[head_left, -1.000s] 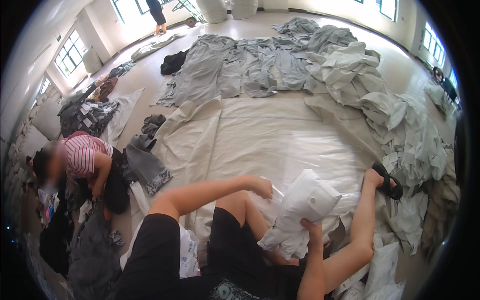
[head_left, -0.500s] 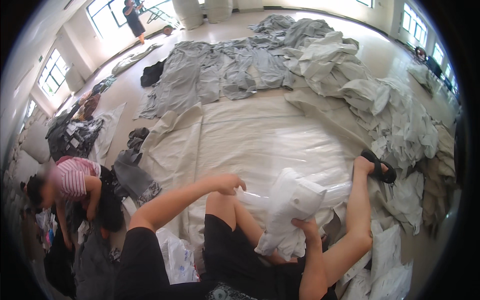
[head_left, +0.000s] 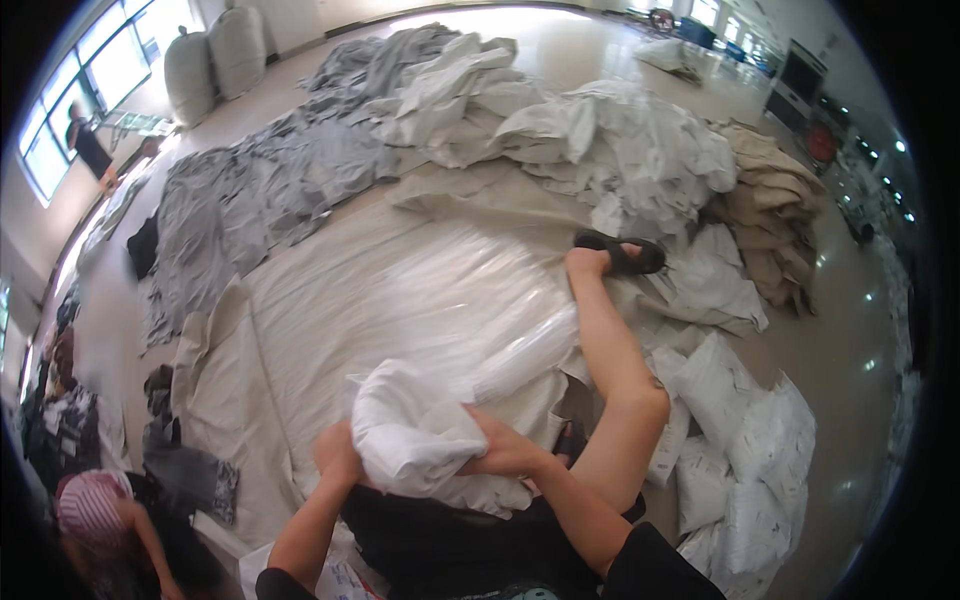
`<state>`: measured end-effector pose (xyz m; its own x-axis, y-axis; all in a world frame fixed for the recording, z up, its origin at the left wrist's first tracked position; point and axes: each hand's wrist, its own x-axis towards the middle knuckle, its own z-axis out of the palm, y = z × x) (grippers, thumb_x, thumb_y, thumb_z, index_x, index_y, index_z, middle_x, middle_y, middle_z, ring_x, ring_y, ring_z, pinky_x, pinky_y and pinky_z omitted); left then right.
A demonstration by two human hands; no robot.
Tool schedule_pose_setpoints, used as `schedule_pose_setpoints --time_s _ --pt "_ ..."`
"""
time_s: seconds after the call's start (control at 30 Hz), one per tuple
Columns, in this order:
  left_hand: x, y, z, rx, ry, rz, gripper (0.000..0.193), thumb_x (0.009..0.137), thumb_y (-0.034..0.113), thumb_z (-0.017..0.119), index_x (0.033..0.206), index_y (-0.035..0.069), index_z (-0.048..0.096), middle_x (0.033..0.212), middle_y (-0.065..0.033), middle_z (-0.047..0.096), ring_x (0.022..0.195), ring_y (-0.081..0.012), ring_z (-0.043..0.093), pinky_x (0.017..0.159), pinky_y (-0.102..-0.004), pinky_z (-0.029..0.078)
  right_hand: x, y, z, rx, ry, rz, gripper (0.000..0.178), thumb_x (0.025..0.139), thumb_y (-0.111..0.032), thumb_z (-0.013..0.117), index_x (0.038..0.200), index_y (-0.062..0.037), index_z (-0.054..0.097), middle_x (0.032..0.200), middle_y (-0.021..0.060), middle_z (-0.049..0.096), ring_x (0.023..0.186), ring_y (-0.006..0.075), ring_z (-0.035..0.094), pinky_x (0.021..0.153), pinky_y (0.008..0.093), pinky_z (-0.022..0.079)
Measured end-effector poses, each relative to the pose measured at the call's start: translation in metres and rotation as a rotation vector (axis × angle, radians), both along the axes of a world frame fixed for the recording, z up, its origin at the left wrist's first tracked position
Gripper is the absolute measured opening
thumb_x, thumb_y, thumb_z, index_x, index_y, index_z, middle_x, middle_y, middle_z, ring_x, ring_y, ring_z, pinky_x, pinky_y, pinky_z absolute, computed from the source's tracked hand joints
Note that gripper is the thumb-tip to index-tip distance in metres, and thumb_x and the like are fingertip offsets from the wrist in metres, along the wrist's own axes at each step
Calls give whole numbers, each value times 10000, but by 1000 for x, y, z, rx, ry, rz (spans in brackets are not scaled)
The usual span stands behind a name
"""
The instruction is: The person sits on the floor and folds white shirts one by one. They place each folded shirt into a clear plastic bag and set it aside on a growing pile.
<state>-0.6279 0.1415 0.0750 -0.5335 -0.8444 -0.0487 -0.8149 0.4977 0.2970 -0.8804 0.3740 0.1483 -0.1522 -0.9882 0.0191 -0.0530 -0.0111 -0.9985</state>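
A folded white garment (head_left: 415, 430) is held above my lap, its rounded, bunched end facing up. My left hand (head_left: 340, 452) grips its left side, with most fingers hidden behind the cloth. On the other side my right hand (head_left: 500, 443) holds it, thumb on the near face and fingers partly covered. Loose white cloth hangs below toward my black shorts. Just beyond the garment, shiny see-through plastic bags (head_left: 480, 310) lie flat on a large beige cloth (head_left: 290, 300).
Grey garments (head_left: 250, 190) and white garments (head_left: 640, 140) are heaped around the far side. Packed white bags (head_left: 745, 430) pile up by my right leg. Brown cloth (head_left: 765, 200) lies far right. Another person (head_left: 110, 520) bends at the lower left. Tall white sacks (head_left: 237, 50) stand at the back.
My left hand has come back from the plastic to the garment, which both hands now hold. The garment has turned and moved closer to me. The view has swung right.
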Motion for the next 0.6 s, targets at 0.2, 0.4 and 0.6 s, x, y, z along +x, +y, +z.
schedule_pose_setpoints --time_s 0.2,0.4,0.6 --pt "-21 -10 0 305 687 104 230 1070 309 659 1116 116 775 862 -85 774 780 -233 726 688 -408 528 3 -7 4 128 -66 303 576 834 -209 881 1354 -46 694 1238 94 768 1167 191 670 1056 348 502" --pt "-19 -19 11 547 1012 -49 197 1094 108 629 1172 -8 768 722 59 593 640 -27 503 578 -233 397 -17 -15 -38 116 -168 347 548 865 -194 851 1360 -26 685 1278 122 753 1178 199 657 1049 343 496" --pt "-20 0 41 534 862 -58 274 1089 184 620 1289 50 749 739 22 653 625 -89 578 582 -283 461 -30 -43 -38 403 149 151 591 848 -368 873 1315 -35 731 1185 129 782 1092 249 711 974 385 546"
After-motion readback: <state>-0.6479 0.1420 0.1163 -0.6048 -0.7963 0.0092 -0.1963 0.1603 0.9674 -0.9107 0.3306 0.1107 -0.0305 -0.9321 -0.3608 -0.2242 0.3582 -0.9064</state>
